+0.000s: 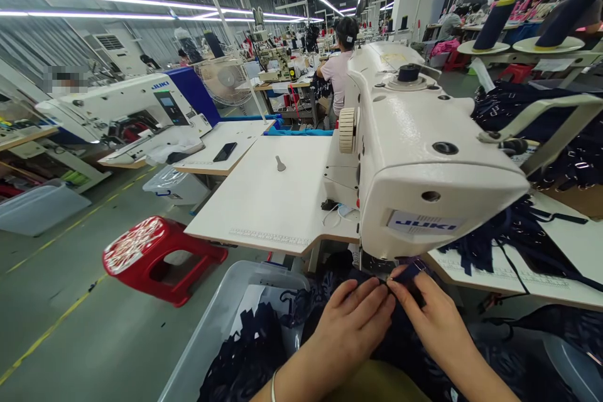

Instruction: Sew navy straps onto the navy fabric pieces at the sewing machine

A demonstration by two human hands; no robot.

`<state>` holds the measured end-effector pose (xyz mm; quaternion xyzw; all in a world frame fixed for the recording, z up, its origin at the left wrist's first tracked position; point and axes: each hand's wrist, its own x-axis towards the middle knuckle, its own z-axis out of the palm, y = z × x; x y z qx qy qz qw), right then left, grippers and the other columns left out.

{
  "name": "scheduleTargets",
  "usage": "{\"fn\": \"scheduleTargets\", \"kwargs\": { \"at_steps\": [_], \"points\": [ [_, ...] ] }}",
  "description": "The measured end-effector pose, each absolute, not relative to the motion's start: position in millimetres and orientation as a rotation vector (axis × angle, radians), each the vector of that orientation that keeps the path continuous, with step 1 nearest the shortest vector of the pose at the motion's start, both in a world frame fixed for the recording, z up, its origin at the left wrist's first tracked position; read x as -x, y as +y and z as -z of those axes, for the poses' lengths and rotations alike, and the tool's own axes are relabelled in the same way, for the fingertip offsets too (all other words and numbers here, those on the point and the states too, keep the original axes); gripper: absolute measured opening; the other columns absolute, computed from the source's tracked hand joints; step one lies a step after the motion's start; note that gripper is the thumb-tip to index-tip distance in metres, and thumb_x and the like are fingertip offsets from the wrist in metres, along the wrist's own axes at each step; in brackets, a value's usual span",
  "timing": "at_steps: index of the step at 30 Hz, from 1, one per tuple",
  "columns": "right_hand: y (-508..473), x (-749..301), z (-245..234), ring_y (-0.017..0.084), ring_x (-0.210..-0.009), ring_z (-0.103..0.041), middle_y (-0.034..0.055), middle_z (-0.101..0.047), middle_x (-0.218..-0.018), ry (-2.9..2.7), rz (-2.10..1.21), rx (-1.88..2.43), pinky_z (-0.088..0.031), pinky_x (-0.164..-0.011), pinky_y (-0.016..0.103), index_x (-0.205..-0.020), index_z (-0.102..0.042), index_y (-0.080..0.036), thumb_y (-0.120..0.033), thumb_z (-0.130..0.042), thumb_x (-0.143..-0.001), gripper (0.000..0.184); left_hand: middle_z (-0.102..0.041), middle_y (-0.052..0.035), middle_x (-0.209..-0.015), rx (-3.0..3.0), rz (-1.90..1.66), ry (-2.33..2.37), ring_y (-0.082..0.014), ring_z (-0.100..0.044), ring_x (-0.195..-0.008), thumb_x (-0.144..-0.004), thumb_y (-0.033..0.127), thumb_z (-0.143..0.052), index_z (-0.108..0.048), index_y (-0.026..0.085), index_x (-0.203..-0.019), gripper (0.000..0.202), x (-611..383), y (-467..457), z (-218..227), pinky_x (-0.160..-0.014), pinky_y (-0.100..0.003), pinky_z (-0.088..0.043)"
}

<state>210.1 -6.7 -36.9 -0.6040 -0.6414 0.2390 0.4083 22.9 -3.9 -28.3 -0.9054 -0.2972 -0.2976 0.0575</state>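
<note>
My left hand (351, 330) is closed, fingers together, on dark navy fabric just in front of the sewing machine's needle area. Beside it, my right hand (426, 304) pinches a navy strap (409, 271) between thumb and fingers. The fingertips of both hands nearly meet. Above them stands the white JUKI sewing machine (438, 157); its needle and presser foot are mostly hidden. More navy lace and straps hang below my hands, over the edge of a clear plastic bin (207, 326), which holds a dark pile of navy pieces (254, 342).
A white worktable (282, 195) extends left with a small grey metal piece (281, 164) on it. Navy straps (518, 232) heap on the right table. A red stool (162, 257) stands on the floor. Another JUKI machine (136, 107), a phone (225, 151) and a seated person (336, 69) are farther off.
</note>
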Motion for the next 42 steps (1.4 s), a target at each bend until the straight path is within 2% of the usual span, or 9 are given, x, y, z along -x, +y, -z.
{"fn": "scheduleTargets", "kwargs": {
  "at_steps": [3,7,11,18,23,27,32,39,42],
  "points": [
    [-0.9,-210.9,37.6,0.022,-0.086,-0.064,0.0047,-0.066,-0.089,-1.543,-0.658,1.54,-0.053,-0.077,0.034,-0.092,-0.06,-0.022,-0.042,-0.052,-0.089,0.022,-0.063,-0.0043,-0.125,2.752,0.779,-0.899,-0.0166,-0.047,-0.127,-0.095,0.019,-0.052,-0.051,0.02,-0.132,0.037,-24.1,-1.8,34.4,-0.111,-0.032,-0.023],
    [9.9,-211.6,30.1,0.017,-0.067,-0.059,-0.0004,-0.057,-0.073,-1.388,-0.868,1.538,-0.053,-0.062,0.029,-0.092,-0.056,-0.022,-0.044,-0.056,-0.086,0.023,-0.063,-0.0024,-0.125,2.732,0.762,-0.964,-0.0174,-0.046,-0.129,-0.095,0.02,-0.051,-0.053,0.025,-0.13,0.035,-27.4,2.8,37.3,-0.108,-0.034,-0.024],
    [20.1,-219.4,28.3,0.019,-0.087,-0.064,0.0035,-0.065,-0.088,-1.3,-1.036,1.402,-0.054,-0.075,0.029,-0.106,-0.057,-0.022,-0.044,-0.054,-0.088,0.028,-0.062,-0.0027,-0.125,2.73,0.693,-0.992,-0.0181,-0.047,-0.126,-0.096,0.019,-0.048,-0.052,0.028,-0.132,0.037,-29.2,6.2,32.8,-0.105,-0.034,-0.028],
    [39.1,-230.1,34.3,0.023,-0.078,-0.063,0.0012,-0.062,-0.065,-1.482,-0.726,1.622,-0.052,-0.077,0.036,-0.071,-0.058,-0.022,-0.036,-0.05,-0.083,0.02,-0.062,-0.0018,-0.125,2.672,0.748,-1.04,-0.018,-0.045,-0.127,-0.096,0.017,-0.047,-0.055,0.025,-0.127,0.034,-35.8,7.5,34.0,-0.105,-0.034,-0.025],
    [49.9,-225.3,27.6,0.024,-0.066,-0.065,0.002,-0.063,-0.054,-1.594,-0.68,1.618,-0.052,-0.069,0.035,-0.059,-0.061,-0.023,-0.031,-0.047,-0.079,0.025,-0.064,-0.0016,-0.12,2.617,0.85,-1.088,-0.0176,-0.051,-0.121,-0.095,0.02,-0.051,-0.057,0.023,-0.125,0.031,-41.2,10.2,32.5,-0.106,-0.033,-0.02],
    [57.8,-224.0,29.8,0.029,-0.087,-0.068,0.0064,-0.073,-0.073,-1.612,-0.695,1.548,-0.052,-0.08,0.04,-0.072,-0.069,-0.023,-0.031,-0.046,-0.08,0.026,-0.066,-0.0028,-0.111,2.623,0.862,-1.116,-0.0197,-0.054,-0.119,-0.092,0.021,-0.053,-0.056,0.021,-0.124,0.033,-41.7,11.7,27.0,-0.102,-0.033,-0.021],
    [63.8,-222.7,36.1,0.03,-0.103,-0.063,0.0085,-0.074,-0.088,-1.621,-0.652,1.522,-0.044,-0.096,0.044,-0.087,-0.071,-0.022,-0.031,-0.046,-0.079,0.027,-0.066,-0.0035,-0.11,2.663,0.814,-1.086,-0.0212,-0.053,-0.12,-0.092,0.024,-0.052,-0.054,0.02,-0.127,0.035,-39.7,13.2,21.5,-0.101,-0.035,-0.019],
    [43.6,-234.0,19.2,0.029,-0.097,-0.062,0.0075,-0.069,-0.084,-1.594,-0.836,1.594,-0.047,-0.088,0.04,-0.087,-0.066,-0.021,-0.042,-0.044,-0.086,0.03,-0.066,-0.0024,-0.112,2.702,0.772,-0.991,-0.0188,-0.049,-0.124,-0.096,0.024,-0.049,-0.053,0.02,-0.128,0.032,-33.3,14.0,24.4,-0.1,-0.035,-0.023],
    [25.4,-239.9,13.9,0.022,-0.078,-0.06,0.002,-0.062,-0.075,-1.637,-0.988,1.569,-0.049,-0.07,0.029,-0.081,-0.06,-0.022,-0.048,-0.051,-0.086,0.028,-0.066,-0.0018,-0.112,2.778,0.814,-0.905,-0.0176,-0.048,-0.125,-0.098,0.026,-0.048,-0.053,0.021,-0.127,0.03,-30.9,12.9,25.7,-0.099,-0.035,-0.026]
  ]
}}
